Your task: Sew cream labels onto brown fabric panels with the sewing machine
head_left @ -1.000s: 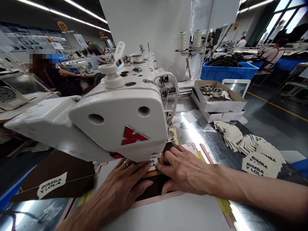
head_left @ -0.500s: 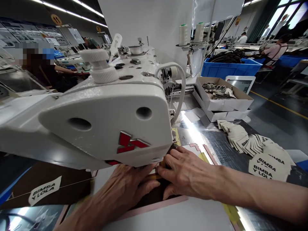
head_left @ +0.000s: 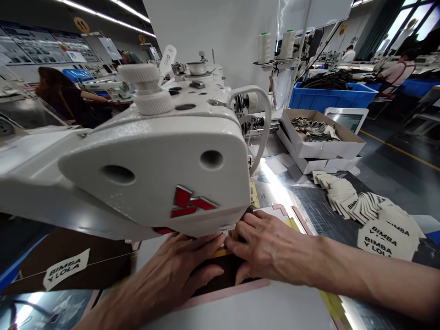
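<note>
Dark brown panel (head_left: 220, 272), lying on the work surface just under the front of the white sewing machine head (head_left: 154, 169); left hand (head_left: 175, 270) and right hand (head_left: 271, 247) resting on it, fingers spread flat, neither gripping; fanned BIMBA Y LOLA patches (head_left: 347, 199) to the right.

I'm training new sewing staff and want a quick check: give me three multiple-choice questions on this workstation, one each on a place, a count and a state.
1. Where does the fanned stack of cream BIMBA Y LOLA labels lie?
A) Inside a crate
B) On the floor
C) On the shiny tabletop, right of the sewing machine

2. How many thread cones stand above the machine?
A) Two
B) Four
C) Six

3. How do the left hand and right hand relate to the dark brown panel?
A) Both are lifted clear
B) Both lie spread on it
C) Only the left touches it

Answers:
1 C: the stack lies beside the machine.
2 A: two cones stand side by side.
3 B: both hands rest on it, fingers spread.
</note>
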A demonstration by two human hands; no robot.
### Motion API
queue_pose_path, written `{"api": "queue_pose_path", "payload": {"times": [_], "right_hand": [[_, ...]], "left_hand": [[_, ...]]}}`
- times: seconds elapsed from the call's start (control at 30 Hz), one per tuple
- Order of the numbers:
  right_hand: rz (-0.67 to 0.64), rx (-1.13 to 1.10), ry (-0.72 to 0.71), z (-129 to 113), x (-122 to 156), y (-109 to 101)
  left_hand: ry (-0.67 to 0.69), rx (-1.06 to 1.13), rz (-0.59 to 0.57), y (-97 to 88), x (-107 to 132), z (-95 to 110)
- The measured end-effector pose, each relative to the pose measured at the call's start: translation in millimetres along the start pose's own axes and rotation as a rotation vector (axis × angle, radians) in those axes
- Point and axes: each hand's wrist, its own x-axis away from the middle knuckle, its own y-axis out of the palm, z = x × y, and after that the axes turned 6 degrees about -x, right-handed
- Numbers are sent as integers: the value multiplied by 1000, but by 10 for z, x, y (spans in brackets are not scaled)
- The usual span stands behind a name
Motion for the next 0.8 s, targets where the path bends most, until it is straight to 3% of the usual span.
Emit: {"api": "queue_pose_path", "payload": {"times": [0.2,0.33,0.8], "right_hand": [[-60,-70,54,88,6,-76],[-73,-40,57,120,-19,-111],[9,-22,-47,112,12,-105]], "left_hand": [[-3,25,-13,12,-12,3],[8,80,-94,-46,-56,-18],[36,181,-272,-138,-110,-72]]}}
